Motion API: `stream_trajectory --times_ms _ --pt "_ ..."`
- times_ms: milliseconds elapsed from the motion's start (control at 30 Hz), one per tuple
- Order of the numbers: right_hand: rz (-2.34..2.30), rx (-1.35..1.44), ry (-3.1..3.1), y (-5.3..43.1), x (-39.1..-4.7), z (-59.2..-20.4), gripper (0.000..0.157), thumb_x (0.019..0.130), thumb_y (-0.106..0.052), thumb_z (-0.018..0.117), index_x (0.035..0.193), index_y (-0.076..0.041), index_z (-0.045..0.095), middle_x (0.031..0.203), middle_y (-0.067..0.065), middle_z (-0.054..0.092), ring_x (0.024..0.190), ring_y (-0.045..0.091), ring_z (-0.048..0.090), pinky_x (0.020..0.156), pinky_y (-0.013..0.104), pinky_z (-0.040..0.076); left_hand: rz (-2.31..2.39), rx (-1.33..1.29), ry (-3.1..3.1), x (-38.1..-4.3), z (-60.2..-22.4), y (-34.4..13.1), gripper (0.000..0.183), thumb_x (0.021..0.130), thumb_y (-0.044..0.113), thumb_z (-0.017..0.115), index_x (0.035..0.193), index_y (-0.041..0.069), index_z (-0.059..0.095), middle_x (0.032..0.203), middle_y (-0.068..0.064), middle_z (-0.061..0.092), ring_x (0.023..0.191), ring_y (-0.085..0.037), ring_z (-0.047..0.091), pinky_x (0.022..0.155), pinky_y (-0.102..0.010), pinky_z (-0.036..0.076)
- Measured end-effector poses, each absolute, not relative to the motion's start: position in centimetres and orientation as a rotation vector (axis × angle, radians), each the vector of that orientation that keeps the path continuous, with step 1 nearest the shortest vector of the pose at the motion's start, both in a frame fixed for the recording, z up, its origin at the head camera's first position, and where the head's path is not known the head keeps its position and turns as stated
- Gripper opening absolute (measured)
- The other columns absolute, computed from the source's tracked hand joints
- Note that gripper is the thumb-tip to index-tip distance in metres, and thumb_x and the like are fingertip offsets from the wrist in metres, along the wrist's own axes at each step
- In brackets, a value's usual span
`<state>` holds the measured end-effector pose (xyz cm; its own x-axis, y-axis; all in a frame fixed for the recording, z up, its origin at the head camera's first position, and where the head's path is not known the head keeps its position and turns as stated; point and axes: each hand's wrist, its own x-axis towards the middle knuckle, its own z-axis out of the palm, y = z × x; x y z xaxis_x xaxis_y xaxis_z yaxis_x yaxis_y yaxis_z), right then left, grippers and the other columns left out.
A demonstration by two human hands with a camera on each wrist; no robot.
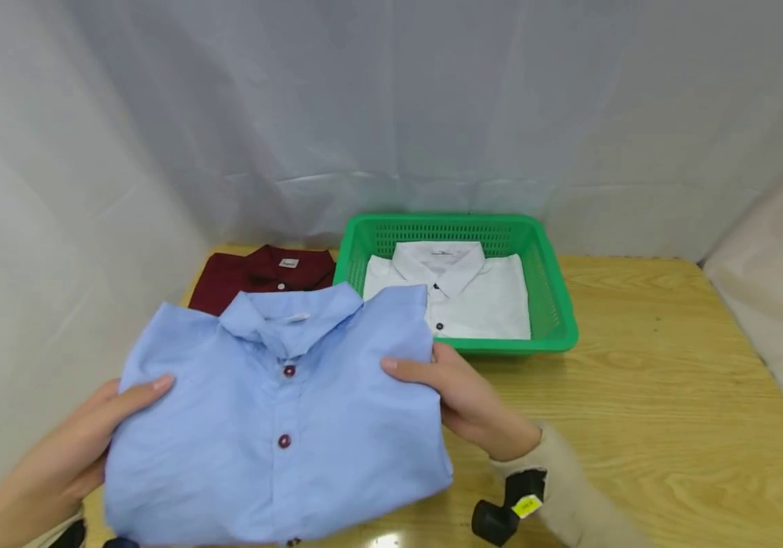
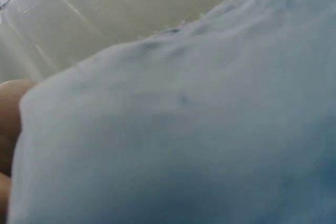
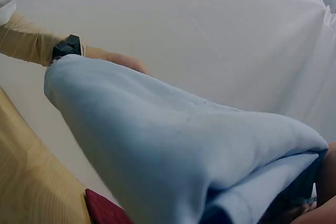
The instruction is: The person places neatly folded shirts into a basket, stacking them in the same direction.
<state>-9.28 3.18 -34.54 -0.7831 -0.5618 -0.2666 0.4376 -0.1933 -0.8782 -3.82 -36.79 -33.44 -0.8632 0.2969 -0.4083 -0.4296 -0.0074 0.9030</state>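
A folded light blue button-up shirt (image 1: pixel 227 426) is held up above the table, collar toward the back. My left hand (image 1: pixel 83 434) grips its left edge, thumb on top and fingers hidden underneath. At the right edge my right hand (image 1: pixel 463 396) pinches the cloth the same way. The shirt's underside (image 2: pixel 173 129) fills most of the left wrist view. In the right wrist view the shirt (image 3: pixel 173 140) stretches between both hands. Behind it, a folded white shirt (image 1: pixel 480 304) lies in a green basket (image 1: pixel 558 320). A folded dark red shirt (image 1: pixel 227 278) rests left of the basket, partly covered by the blue one.
The wooden table (image 1: pixel 665 365) extends to the right of the basket. Pale sheeting (image 1: pixel 391 114) hangs behind the table and along both sides. A black device with a yellow label (image 1: pixel 526 504) is strapped to the right wrist.
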Motion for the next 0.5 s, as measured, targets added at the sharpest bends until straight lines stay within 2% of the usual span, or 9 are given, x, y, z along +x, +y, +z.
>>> stream_trajectory --times_ms 67,233,367,500 --pt "-2.026 -0.143 1.443 4.1 -9.5 -34.2 0.056 0.093 -0.017 0.067 0.139 -0.001 0.04 0.128 0.013 0.054 0.112 0.022 0.058 0.094 0.038 0.05 1.901 -0.164 1.833 -4.2 -33.1 -35.6 0.022 0.108 0.028 0.037 0.124 0.024 0.052 0.117 0.002 0.06 0.105 -0.019 0.062 0.085 -0.042 0.054" --pt "-2.048 -0.119 1.456 6.3 -10.1 -33.2 0.049 0.096 -0.017 0.063 0.137 -0.002 0.041 0.126 0.011 0.055 0.112 0.023 0.059 0.092 0.039 0.051 1.893 -0.164 1.899 -5.3 -32.2 -32.3 0.032 0.107 0.031 0.043 0.135 0.019 0.034 0.121 0.001 0.055 0.106 -0.016 0.06 0.086 -0.038 0.053" --pt "-2.071 -0.081 1.475 8.0 -10.7 -32.6 0.045 0.098 -0.019 0.061 0.135 -0.004 0.042 0.122 0.009 0.056 0.108 0.022 0.061 0.089 0.041 0.052 1.948 -0.071 1.848 -6.3 -31.6 -29.9 0.03 0.106 0.029 0.045 0.129 0.011 0.037 0.115 -0.002 0.06 0.103 -0.018 0.064 0.085 -0.037 0.055" --pt "-2.101 -0.04 1.463 9.7 -11.1 -32.1 0.04 0.099 -0.022 0.06 0.131 -0.007 0.042 0.117 0.006 0.057 0.102 0.019 0.063 0.086 0.037 0.054 1.964 -0.022 1.831 -7.2 -30.8 -27.9 0.031 0.106 0.032 0.046 0.126 0.009 0.04 0.111 -0.002 0.061 0.099 -0.018 0.065 0.084 -0.036 0.055"
